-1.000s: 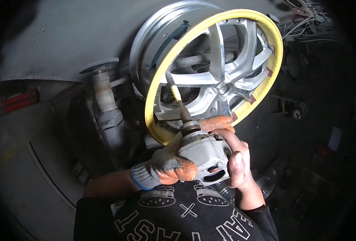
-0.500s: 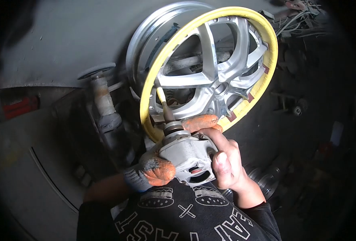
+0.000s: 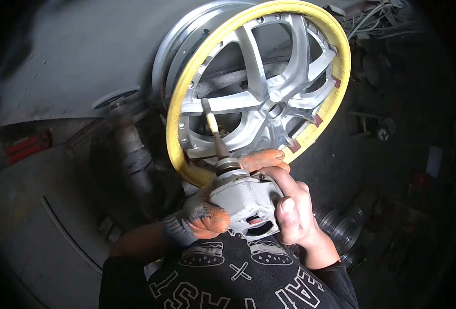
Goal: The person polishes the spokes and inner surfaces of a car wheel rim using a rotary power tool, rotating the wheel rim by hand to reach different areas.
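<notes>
Outlined capitals (image 3: pixel 313 287) on the dark shirt (image 3: pixel 230 288), "EA" legible at right, others partly cut off.

A silver, yellow-rimmed wheel (image 3: pixel 259 85) tilts beyond the grey power tool (image 3: pixel 246 198).

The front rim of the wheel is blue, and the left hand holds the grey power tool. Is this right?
No: the front rim of the wheel is yellow, not blue, as the head view shows. The left hand does hold the grey power tool.
</notes>
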Available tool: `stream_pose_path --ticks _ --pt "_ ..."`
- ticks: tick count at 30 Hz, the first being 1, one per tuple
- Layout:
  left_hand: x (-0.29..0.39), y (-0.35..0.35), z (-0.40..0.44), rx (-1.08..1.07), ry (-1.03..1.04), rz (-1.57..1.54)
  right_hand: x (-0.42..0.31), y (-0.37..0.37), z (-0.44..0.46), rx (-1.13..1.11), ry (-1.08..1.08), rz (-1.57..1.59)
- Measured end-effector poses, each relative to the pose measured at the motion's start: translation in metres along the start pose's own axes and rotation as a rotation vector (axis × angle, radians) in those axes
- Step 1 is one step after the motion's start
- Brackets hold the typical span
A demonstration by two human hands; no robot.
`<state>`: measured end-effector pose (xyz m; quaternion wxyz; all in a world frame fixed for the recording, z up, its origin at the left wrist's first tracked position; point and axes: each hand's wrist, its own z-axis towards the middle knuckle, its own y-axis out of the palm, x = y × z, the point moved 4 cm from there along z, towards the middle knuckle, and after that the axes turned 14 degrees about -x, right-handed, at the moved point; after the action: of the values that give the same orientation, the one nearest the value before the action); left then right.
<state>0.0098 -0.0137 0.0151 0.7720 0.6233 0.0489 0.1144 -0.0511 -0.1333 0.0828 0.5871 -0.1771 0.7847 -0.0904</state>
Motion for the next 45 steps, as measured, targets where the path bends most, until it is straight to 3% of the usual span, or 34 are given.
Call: stream_pose_path --ticks 11,20,26,28,30,32,36,39,41,45 --pt "0.010 0.000 -0.018 0.063 0.022 0.016 -0.012 0.015 0.021 -0.101 -0.007 -0.029" --pt "0.009 0.005 -0.008 0.024 0.000 0.016 -0.012 0.009 0.006 -0.083 0.108 -0.003" --pt "0.001 -0.011 -0.017 0.030 0.091 0.036 -0.012 0.015 0.016 -0.072 0.024 -0.041" --pt "0.006 -0.008 -0.010 -0.049 0.258 0.262 -0.014 0.016 0.019 -0.076 0.005 -0.020" --pt "0.013 0.000 -0.009 -0.096 0.266 0.314 -0.014 0.017 0.019 -0.081 0.010 -0.018" --pt "0.011 0.000 -0.017 0.039 0.099 -0.034 -0.013 0.016 0.017 -0.067 0.004 -0.037" --pt "-0.001 -0.013 -0.029 0.075 0.006 -0.008 -0.012 0.011 0.009 -0.050 0.019 -0.054" --pt "-0.013 -0.024 -0.040 0.251 -0.062 -0.113 -0.014 0.012 0.008 -0.044 0.048 -0.043" --pt "0.003 -0.009 -0.023 0.075 0.061 0.001 -0.012 0.013 0.010 -0.031 0.031 -0.049" --pt "0.020 0.006 -0.017 0.051 0.023 0.039 -0.014 0.018 0.018 -0.064 0.015 -0.035"
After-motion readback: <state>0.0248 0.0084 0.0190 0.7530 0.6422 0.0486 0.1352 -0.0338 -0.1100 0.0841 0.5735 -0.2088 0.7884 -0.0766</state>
